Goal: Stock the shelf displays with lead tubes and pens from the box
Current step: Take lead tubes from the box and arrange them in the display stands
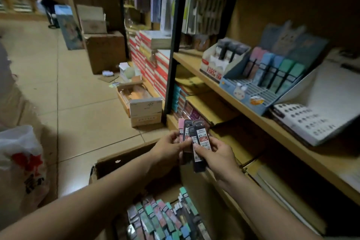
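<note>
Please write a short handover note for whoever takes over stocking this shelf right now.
Left hand and right hand together hold a small bunch of lead tubes above the box.
The box on the floor holds many more tubes.
On the shelf, the blue display has tubes in its back rows and its front slots are bare; the white display holds dark tubes.
Left: place the held tubes, then keep filling from the box.

I am holding a fan of lead tubes (pixel 196 138) between my left hand (pixel 169 147) and right hand (pixel 215 155) above the open cardboard box (pixel 120 160), which is lying full of more tubes; the blue shelf display (pixel 259 82) is standing on the wooden shelf (pixel 229 97) to my right.
</note>
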Motion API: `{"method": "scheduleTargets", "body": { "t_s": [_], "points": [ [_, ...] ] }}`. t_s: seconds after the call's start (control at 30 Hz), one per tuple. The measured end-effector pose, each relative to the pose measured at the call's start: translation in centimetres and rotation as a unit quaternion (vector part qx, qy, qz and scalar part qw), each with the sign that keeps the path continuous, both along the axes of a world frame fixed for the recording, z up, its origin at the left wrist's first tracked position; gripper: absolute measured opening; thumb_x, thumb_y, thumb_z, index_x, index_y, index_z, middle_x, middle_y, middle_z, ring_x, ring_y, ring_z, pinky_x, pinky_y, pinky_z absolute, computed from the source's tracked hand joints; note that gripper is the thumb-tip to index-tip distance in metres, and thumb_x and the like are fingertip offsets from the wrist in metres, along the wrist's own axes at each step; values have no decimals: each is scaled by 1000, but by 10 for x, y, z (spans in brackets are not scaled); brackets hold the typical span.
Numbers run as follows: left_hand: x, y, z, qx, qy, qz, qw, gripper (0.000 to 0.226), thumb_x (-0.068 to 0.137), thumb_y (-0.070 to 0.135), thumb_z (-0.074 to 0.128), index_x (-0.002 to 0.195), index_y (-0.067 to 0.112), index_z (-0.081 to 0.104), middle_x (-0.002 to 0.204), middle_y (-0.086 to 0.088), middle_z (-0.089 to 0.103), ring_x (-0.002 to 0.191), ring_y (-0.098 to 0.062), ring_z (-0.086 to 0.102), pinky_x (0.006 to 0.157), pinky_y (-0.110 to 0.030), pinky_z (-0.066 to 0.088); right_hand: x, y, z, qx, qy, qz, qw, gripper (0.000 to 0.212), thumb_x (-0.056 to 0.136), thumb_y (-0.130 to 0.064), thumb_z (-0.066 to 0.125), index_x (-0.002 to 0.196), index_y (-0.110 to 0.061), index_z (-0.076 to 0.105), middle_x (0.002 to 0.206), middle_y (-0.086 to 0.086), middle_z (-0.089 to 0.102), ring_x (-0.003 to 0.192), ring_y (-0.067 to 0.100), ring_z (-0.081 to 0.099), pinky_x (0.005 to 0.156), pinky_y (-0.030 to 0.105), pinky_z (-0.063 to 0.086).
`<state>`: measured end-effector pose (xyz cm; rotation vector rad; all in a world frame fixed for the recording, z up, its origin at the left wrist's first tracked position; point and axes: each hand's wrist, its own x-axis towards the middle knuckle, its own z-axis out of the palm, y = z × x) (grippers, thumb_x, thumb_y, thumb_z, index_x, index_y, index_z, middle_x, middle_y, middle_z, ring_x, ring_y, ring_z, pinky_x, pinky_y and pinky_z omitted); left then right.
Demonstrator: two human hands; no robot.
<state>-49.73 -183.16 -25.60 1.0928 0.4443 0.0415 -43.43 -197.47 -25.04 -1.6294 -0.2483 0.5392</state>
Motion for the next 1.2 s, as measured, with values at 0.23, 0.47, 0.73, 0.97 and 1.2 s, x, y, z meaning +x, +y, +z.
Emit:
{"method": "scheduleTargets", "body": {
  "t_s": [0.23,0.47,0.73,0.97,1.2],
  "points": [
    [21,-21,44,99,-32,54,993,27,98,15,53,125,11,51,110,-12,68,100,-28,68,85,-49,56,-7,7,41,-2,-80,-43,996,17,90,-19,68,98,-33,69,96,-1,74,91,15,71,80,42,60],
    [43,-22,81,45,-66,43,996,29,98,20,53,124,7,52,112,-17,69,101,-29,69,90,-47,55,15,21,77,-37,-140,-116,983,18,93,-21,64,110,-28,64,99,-6,69,90,10,66,74,34,60],
    [61,-6,100,-30,-73,31,996,31,98,17,53,127,7,52,115,-20,66,102,-34,67,78,-46,58,38,17,99,10,-93,-78,993,15,93,-25,64,108,-27,62,101,2,73,92,20,72,76,40,59],
    [75,34,128,-73,-75,58,993,19,97,19,53,109,7,61,85,-11,73,82,-24,71,65,-38,55,70,13,144,45,-99,-107,988,18,93,-28,63,107,-16,60,88,4,69,72,15,65,64,27,55],
    [99,51,124,-133,-33,78,987,16,95,14,57,108,5,58,100,-17,66,95,-31,66,75,-47,55,113,40,189,63,-83,-100,990,10,100,-14,50,105,-13,58,98,11,73,88,22,72,71,39,59]
  ]
}}
